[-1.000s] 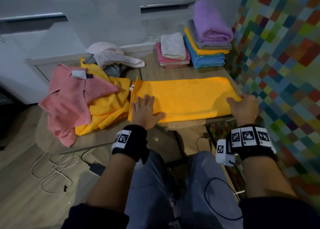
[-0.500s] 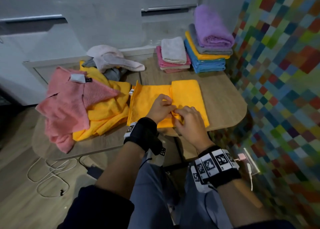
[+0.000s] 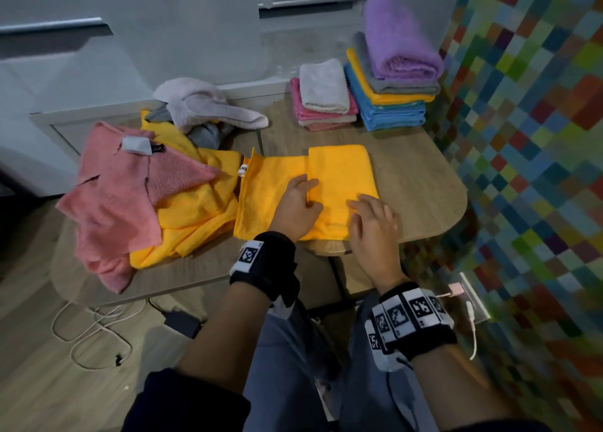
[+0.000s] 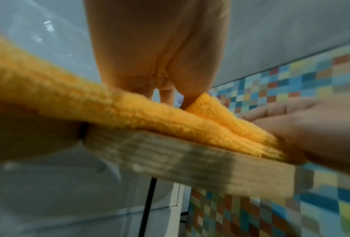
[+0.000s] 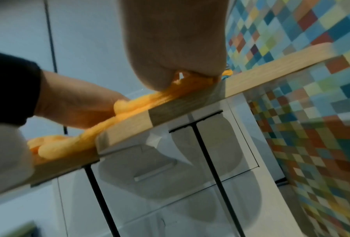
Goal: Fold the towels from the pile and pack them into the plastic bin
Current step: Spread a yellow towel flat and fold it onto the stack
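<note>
On the desk (image 3: pixel 421 183), near its front edge, lies the half-folded yellow towel (image 3: pixel 339 177); the left hand (image 3: pixel 298 203) pinches its folded edge, while the right hand (image 3: pixel 372 226) presses it with flat fingers.

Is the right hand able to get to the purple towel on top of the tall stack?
Probably yes. The right hand rests flat on the yellow towel, holding nothing, and bare table lies between it and the purple towel.

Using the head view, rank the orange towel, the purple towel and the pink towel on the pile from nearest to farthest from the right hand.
1. Orange towel: under the right hand.
2. Purple towel: atop the stack behind.
3. Pink towel: far left, on the pile.
</note>
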A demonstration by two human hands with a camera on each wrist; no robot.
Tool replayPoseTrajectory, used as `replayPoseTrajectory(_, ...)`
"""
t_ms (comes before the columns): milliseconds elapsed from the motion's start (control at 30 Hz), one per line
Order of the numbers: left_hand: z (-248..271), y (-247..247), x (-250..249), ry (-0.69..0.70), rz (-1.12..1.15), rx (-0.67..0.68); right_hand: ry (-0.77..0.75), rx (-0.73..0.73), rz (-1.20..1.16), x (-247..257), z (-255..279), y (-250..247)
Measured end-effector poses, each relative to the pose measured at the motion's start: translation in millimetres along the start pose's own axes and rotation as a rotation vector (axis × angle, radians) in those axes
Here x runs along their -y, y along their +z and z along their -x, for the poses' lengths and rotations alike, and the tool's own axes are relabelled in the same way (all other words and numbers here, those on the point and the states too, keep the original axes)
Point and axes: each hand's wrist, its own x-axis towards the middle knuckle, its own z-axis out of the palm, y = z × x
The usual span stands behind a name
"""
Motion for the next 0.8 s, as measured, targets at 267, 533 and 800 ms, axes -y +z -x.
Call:
replayPoseTrajectory(267, 27.3, -4.0, 16.2, 0.06, -0.446, 0.12, 0.466, 0.232, -0.041, -2.2, -24.4, -30.0)
replayPoseTrajectory(533, 10.1, 40.5, -27.6, 0.115, -0.318, 0.328, 0.665, -0.079, -0.529, -18.3, -49.6, -71.2)
replayPoseTrajectory(800, -3.1, 3.7, -37.2, -0.12, 0.408, 0.027, 0.487, -0.042, -0.63, 0.6, -54.7, -78.4)
